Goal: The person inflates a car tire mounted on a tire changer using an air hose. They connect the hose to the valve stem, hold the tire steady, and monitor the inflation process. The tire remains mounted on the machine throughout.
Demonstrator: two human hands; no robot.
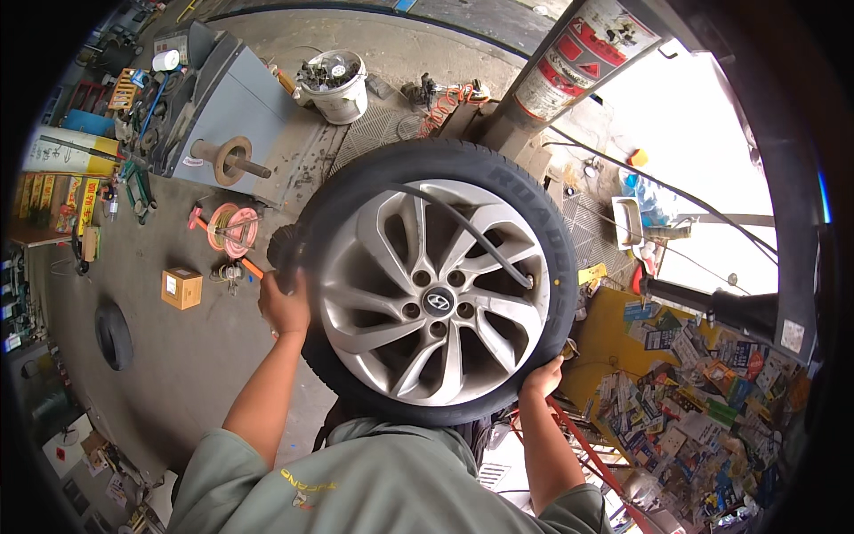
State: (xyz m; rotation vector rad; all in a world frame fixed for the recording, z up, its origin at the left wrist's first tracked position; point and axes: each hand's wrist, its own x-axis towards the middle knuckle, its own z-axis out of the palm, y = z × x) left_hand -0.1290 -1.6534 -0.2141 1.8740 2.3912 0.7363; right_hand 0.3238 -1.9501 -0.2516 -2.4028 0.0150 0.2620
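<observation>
Left hand point(285, 304): blurred at the round black rubber tyre's left edge point(445, 158), grip unclear!
Right hand point(543, 378): clutching its lower right.
Silver spoked metal wheel point(436, 331): between both, black hose point(471, 236) across!

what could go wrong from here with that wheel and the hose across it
The dark hose crosses the face of the alloy wheel and ends near its outer edge; if the wheel turns, the hose might snag or pull loose. The right hand is at the edge of the tire, but blur hides whether the left hand touches it, so the wheel could tip if support is uneven.
</observation>
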